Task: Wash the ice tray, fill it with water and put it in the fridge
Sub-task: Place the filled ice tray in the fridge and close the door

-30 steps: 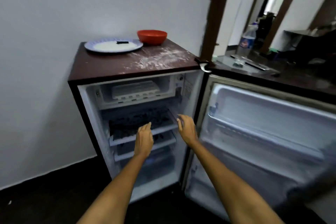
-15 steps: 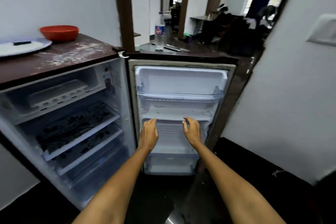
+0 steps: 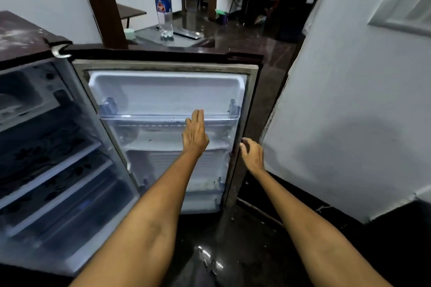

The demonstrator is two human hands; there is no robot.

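Note:
The small fridge (image 3: pixel 58 170) stands open at the left, its white shelves and freezer box in view. Its door (image 3: pixel 168 91) is swung wide toward me, inner side showing clear door racks. My left hand (image 3: pixel 195 131) reaches flat, fingers straight, against the upper door rack. My right hand (image 3: pixel 252 155) curls its fingers round the door's outer right edge. The ice tray in the freezer box at the far left edge is too blurred to make out.
A water bottle (image 3: pixel 164 7) stands on a dark table (image 3: pixel 210 42) behind the door. A white wall (image 3: pixel 349 100) with a switch plate (image 3: pixel 405 9) lies close on the right. The dark wet floor (image 3: pixel 233 251) is below, with more furniture in the far room.
The view has turned right, from the fridge interior to the door. My left hand rose to the upper door rack; my right hand moved to the door's outer edge and took hold.

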